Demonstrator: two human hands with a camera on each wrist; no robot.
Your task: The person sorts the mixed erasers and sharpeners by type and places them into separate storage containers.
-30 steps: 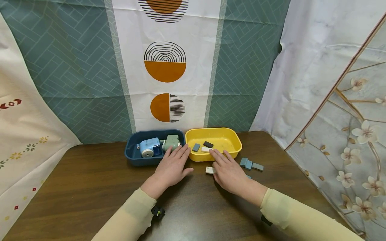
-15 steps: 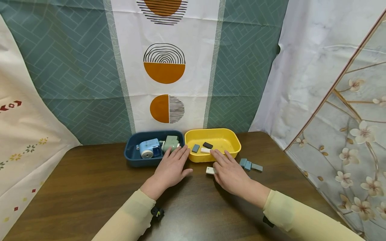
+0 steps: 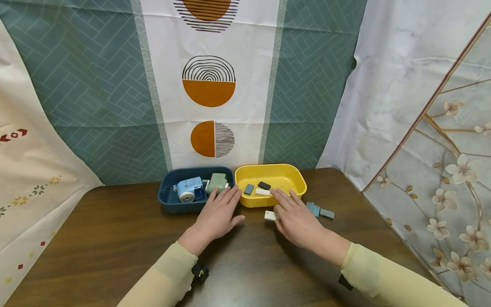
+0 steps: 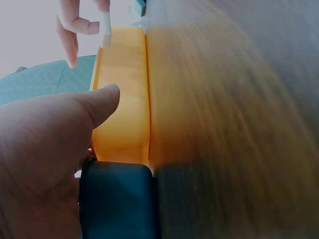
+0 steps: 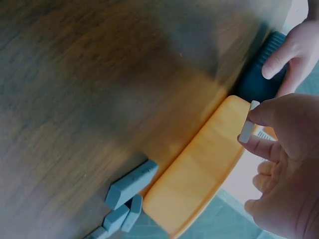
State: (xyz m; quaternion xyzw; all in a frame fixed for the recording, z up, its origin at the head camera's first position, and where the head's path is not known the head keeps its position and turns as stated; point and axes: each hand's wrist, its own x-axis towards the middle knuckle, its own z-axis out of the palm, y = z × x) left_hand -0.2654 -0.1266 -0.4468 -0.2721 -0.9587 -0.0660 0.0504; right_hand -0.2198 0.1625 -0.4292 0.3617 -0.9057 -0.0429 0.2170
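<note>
White block (image 3: 270,215), pinched in the right hand (image 3: 294,221), has shifted slightly right, so remains outside the yellow tray (image 3: 249,202); left hand (image 3: 216,215) unmoved, fingers (image 3: 228,197) extended.

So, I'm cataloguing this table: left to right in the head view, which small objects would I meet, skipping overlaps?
Light blue gadget, green gadget, blue-grey block in the yellow tray, white block in the right hand, rightmost grey block.
</note>
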